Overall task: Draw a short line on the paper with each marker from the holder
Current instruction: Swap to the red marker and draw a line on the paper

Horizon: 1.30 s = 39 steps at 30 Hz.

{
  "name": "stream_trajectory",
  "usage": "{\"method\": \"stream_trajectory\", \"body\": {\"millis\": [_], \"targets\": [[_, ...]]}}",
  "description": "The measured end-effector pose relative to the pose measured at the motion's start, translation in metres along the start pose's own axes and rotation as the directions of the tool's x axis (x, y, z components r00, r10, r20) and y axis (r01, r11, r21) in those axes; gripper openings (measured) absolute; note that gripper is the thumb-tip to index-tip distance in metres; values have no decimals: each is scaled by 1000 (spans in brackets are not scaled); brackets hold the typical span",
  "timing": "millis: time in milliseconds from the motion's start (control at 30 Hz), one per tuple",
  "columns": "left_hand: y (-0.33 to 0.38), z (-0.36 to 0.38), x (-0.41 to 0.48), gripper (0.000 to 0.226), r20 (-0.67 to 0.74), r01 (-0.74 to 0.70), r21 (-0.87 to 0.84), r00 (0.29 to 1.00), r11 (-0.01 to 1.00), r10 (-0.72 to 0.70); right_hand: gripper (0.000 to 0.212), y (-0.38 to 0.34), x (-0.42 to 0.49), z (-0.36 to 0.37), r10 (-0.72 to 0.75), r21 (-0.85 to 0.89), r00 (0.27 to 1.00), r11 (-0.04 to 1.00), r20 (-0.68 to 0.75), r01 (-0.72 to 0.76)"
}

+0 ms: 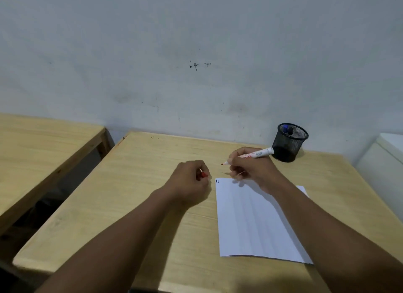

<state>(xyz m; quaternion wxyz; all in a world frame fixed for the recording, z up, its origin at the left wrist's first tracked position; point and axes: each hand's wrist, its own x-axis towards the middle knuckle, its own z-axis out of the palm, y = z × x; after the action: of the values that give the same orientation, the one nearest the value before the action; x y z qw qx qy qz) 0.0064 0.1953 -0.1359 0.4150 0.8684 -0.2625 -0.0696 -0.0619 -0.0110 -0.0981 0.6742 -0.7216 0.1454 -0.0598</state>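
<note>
Fingers of the right hand (pixel 250 166) pinch an uncapped red marker (pixel 248 156), its long axis slanting down-left with the tip just above the paper's (pixel 257 218) top-left corner right of centre frame, while the left hand (pixel 192 179) closes on the red cap (pixel 204 174).

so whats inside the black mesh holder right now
Two marker tops show above the rim of the black mesh holder: a blue marker and a darker marker beside it. Their barrels are hidden by the mesh wall, so anything lower down cannot be seen.
</note>
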Motion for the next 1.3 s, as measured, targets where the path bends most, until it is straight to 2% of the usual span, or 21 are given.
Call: {"method": "stream_trajectory", "body": {"millis": [67, 233, 333, 467, 567, 867, 1000, 1167, 1300], "targets": [[0, 1, -2, 12, 30, -32, 68, 999, 997, 30, 10, 7, -2, 10, -56, 1, 997, 998, -58, 56], [-5, 3, -2, 13, 16, -72, 124, 997, 990, 70, 6, 28, 0, 25, -17, 41, 982, 999, -186, 25], [-3, 9, -7, 9, -35, -71, 97, 997, 993, 75, 18, 42, 3, 27, -46, 5, 976, 999, -213, 48], [-2, 8, -6, 37, -21, -78, 118, 996, 990, 81, 21, 48, 5, 28, -74, -13, 979, 997, -188, 73], [-1, 8, -4, 47, -4, -75, 152, 997, 986, 77, 18, 50, 5, 28, -99, -21, 982, 995, -163, 97], [-5, 8, -1, 52, 6, -68, 120, 998, 990, 67, 20, 51, 5, 28, -114, -80, 986, 991, -120, 105], [-4, 8, -2, 47, 1, -41, 124, 999, 991, 42, 19, 42, 3, 24, -61, -5, 991, 998, -118, 61], [-6, 0, 2, 9, 16, 15, -7, 1000, 1000, -15, 15, 24, 5, 2, 72, 279, 968, 960, -241, -2], [10, -14, 15, 5, -55, 76, -348, 993, 935, -101, 3, -7, -1, -20, 76, 447, 985, 895, -155, 1]]}}
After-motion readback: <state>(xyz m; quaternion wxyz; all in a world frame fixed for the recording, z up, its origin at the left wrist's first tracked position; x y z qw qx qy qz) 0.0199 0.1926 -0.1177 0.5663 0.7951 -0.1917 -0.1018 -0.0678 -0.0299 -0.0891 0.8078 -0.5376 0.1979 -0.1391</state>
